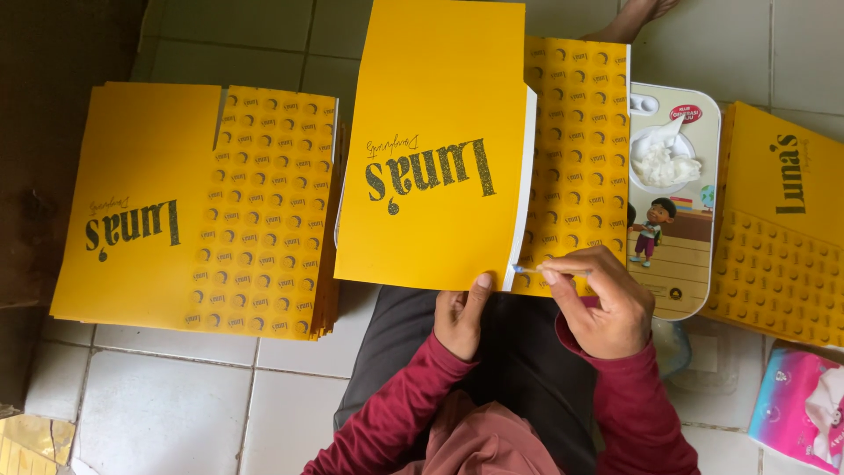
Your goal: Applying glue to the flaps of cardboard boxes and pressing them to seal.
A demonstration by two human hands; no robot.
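head view: one yellow sheet (pixel 440 149) pinched by left hand (pixel 461 315); right hand (pixel 605 303) pinching thin stick (pixel 526 269); two yellow stacks (pixel 198 207) on floor.

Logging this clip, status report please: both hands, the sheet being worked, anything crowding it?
Left hand pinches yellow printed sheet at bottom edge. Right hand holds small stick against white flap. Glue tray right, sheet stack left.
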